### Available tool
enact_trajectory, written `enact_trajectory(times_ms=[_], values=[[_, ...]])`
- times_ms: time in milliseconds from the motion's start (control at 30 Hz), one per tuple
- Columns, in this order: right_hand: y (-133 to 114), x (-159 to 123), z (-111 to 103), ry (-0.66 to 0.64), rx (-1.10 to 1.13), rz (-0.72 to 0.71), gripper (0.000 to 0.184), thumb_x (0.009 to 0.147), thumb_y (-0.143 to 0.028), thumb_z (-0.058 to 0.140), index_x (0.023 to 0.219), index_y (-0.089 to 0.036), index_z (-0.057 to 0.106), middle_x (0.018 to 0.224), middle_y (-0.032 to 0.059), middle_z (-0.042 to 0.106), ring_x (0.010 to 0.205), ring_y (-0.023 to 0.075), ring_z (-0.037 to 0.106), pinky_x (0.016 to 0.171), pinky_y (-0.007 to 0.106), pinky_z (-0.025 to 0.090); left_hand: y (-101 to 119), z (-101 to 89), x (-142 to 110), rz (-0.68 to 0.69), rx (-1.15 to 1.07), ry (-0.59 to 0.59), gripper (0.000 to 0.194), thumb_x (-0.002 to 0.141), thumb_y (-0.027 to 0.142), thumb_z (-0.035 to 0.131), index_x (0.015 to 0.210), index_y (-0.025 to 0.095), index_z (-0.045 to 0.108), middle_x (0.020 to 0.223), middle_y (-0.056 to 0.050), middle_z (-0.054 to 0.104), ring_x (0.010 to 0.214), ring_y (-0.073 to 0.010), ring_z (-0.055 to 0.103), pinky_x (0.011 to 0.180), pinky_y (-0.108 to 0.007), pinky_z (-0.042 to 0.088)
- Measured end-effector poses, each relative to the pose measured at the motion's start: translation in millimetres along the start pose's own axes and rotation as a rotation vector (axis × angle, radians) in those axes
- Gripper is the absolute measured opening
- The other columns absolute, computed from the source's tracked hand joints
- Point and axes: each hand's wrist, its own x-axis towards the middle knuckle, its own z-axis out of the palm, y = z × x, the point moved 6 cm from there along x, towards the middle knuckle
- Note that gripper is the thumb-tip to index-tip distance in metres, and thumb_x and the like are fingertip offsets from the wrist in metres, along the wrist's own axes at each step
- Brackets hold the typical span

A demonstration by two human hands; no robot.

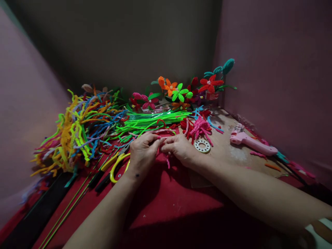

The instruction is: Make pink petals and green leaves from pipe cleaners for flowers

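Observation:
My left hand [142, 152] and my right hand [178, 148] meet at the middle of a red cloth [168, 204], fingertips pinched together on a pink pipe cleaner [166, 138]. A short pink end hangs below the hands at about the wrist line. Just right of my right hand lies a white ring with holes [202, 145]. A bunch of pink and red pipe cleaner pieces [198, 127] lies behind it. Yellow-handled scissors [116, 166] lie left of my left hand.
A big heap of mixed-colour pipe cleaners [77, 131] fills the left. Bright green pipe cleaners [153, 119] lie behind the hands. Finished pipe cleaner flowers [178, 90] stand at the back corner. A pink glue gun [250, 140] lies at right. Thin green stems [70, 204] lie front left.

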Motion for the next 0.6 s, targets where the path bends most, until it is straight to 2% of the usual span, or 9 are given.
enact_trajectory(times_ms=[67,167,233,300,367,500,533,600], values=[[-3.2,0.1,2.5,-0.037,0.038,-0.026,0.014,0.057,-0.015,0.056,0.045,-0.015,0.049,0.040,-0.0066,0.041,0.041,0.0057,0.032,0.045,0.024,0.023,-0.4,-0.4,-0.4,-0.038,-0.057,0.016,0.010,0.067,0.025,0.064,0.064,0.016,0.067,0.066,-0.001,0.063,0.063,-0.0120,0.055,0.061,-0.023,0.041],[-3.9,-0.5,3.2,-0.033,0.030,0.010,0.019,0.057,-0.016,0.058,0.041,-0.015,0.047,0.037,-0.0061,0.041,0.039,0.0060,0.033,0.045,0.025,0.023,-9.5,-1.5,1.9,-0.210,-0.290,0.005,0.014,0.068,0.028,0.064,0.063,0.014,0.065,0.053,0.002,0.054,0.048,-0.0076,0.044,0.047,-0.020,0.034],[-2.1,-0.7,1.2,-0.007,0.016,0.058,0.021,0.057,-0.017,0.060,0.041,-0.016,0.047,0.036,-0.0060,0.040,0.037,0.0060,0.032,0.044,0.025,0.021,-14.5,-10.3,5.5,-0.255,-0.418,0.095,0.017,0.069,0.030,0.063,0.064,0.014,0.062,0.048,0.005,0.046,0.042,-0.0053,0.036,0.041,-0.019,0.028],[-2.6,0.1,-2.7,0.028,0.024,0.051,0.024,0.059,-0.020,0.061,0.041,-0.016,0.045,0.036,-0.0060,0.040,0.037,0.0057,0.031,0.044,0.025,0.020,-19.1,-18.5,9.0,-0.275,-0.465,0.154,0.018,0.070,0.032,0.063,0.066,0.014,0.062,0.048,0.006,0.044,0.041,-0.0046,0.035,0.040,-0.019,0.025],[-5.1,1.7,-7.9,0.067,0.068,0.000,0.026,0.061,-0.022,0.061,0.042,-0.016,0.045,0.039,-0.0058,0.040,0.039,0.0053,0.031,0.045,0.025,0.021,-22.4,-16.6,11.4,-0.319,-0.449,0.058,0.022,0.070,0.035,0.062,0.068,0.013,0.063,0.053,0.004,0.049,0.043,-0.0051,0.038,0.040,-0.019,0.026],[-7.4,5.1,-15.6,0.123,0.146,-0.062,0.029,0.061,-0.027,0.063,0.044,-0.016,0.043,0.042,-0.0063,0.041,0.042,0.0051,0.032,0.046,0.024,0.022,-21.2,5.3,5.4,-0.401,-0.313,-0.346,0.027,0.068,0.040,0.064,0.074,0.013,0.065,0.058,0.002,0.055,0.047,-0.0064,0.041,0.045,-0.019,0.029],[-7.2,5.8,-16.0,0.127,0.167,-0.064,0.028,0.061,-0.027,0.064,0.046,-0.016,0.044,0.043,-0.0063,0.041,0.042,0.0052,0.033,0.046,0.023,0.023,-20.4,9.2,3.1,-0.408,-0.263,-0.406,0.027,0.066,0.040,0.065,0.073,0.013,0.066,0.055,0.003,0.053,0.046,-0.0064,0.040,0.045,-0.020,0.029],[-5.8,6.8,-15.0,0.125,0.211,-0.054,0.024,0.061,-0.029,0.064,0.050,-0.015,0.048,0.044,-0.0062,0.043,0.041,0.0055,0.034,0.045,0.023,0.023,-18.0,12.6,0.6,-0.382,-0.163,-0.439,0.026,0.064,0.039,0.066,0.068,0.013,0.066,0.050,0.004,0.049,0.045,-0.0064,0.036,0.046,-0.020,0.028]])
